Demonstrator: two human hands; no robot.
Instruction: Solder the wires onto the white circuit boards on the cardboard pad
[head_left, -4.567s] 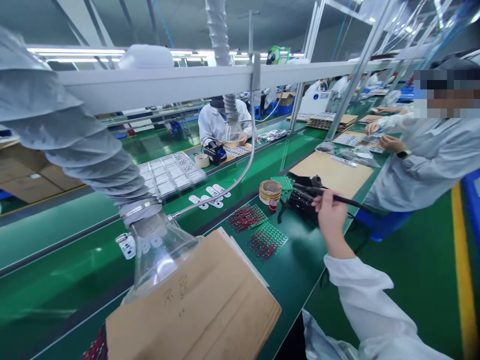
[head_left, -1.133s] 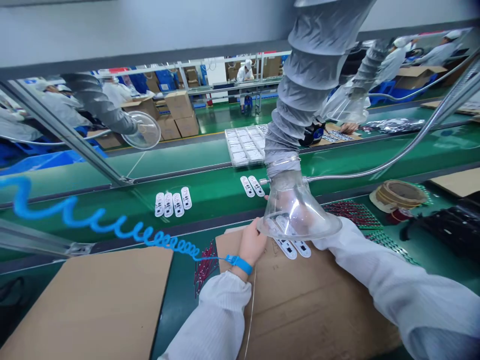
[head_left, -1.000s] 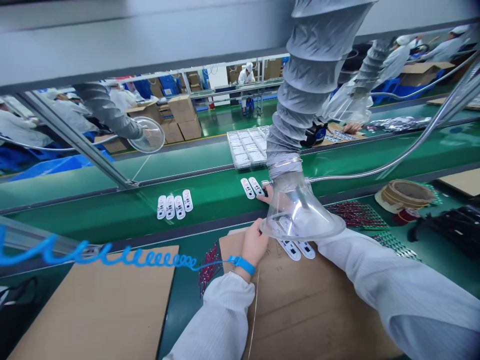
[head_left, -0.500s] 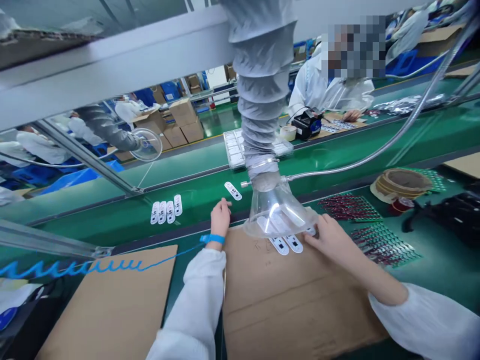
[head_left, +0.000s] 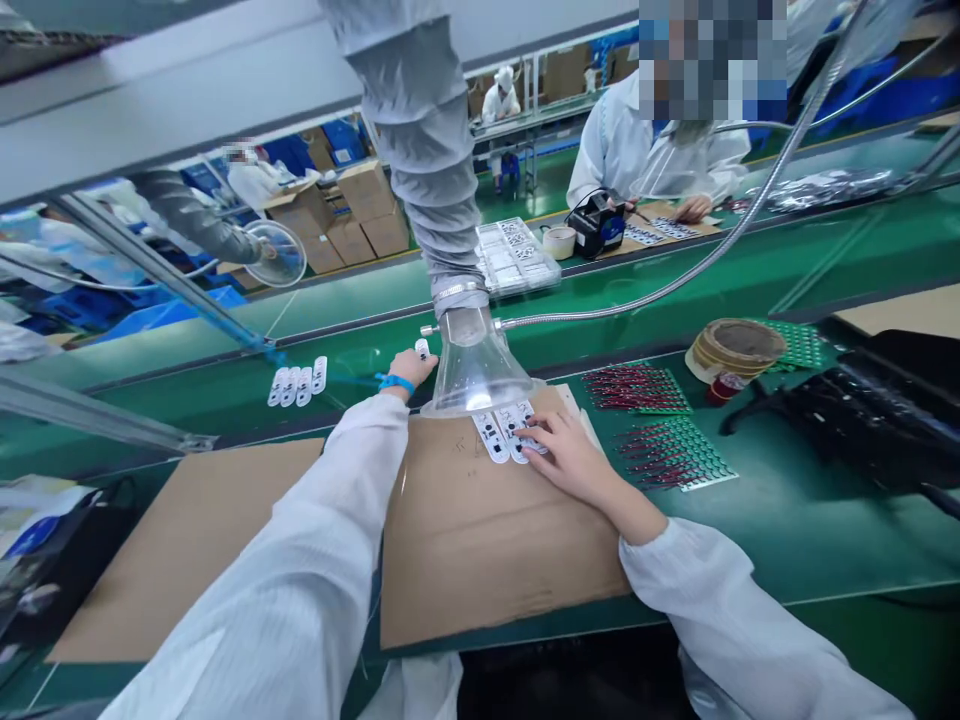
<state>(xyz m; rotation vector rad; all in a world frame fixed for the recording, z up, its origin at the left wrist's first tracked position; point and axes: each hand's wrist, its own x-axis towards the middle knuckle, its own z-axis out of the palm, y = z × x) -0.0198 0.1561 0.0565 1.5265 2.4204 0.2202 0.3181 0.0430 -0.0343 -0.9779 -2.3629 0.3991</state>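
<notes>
On the green belt, my left hand, with a blue wrist strap, has its fingers closed on a small white circuit board. The hand covers the board's lower part. My right hand rests over a group of white boards on a brown cardboard sheet. Its fingers are spread, and the fingertips touch the boards at the right of the group. A clear fume hood hangs just above and hides the boards' far ends.
Several white boards lie in a row on the belt at left. Green panels with red wires, a tape roll and a black device are at right. A second cardboard sheet lies at left. A co-worker sits opposite.
My left hand has reached forward onto the single board and closed on it. My right hand has shifted left over the boards, its fingers spreading on them. The camera view has shifted.
</notes>
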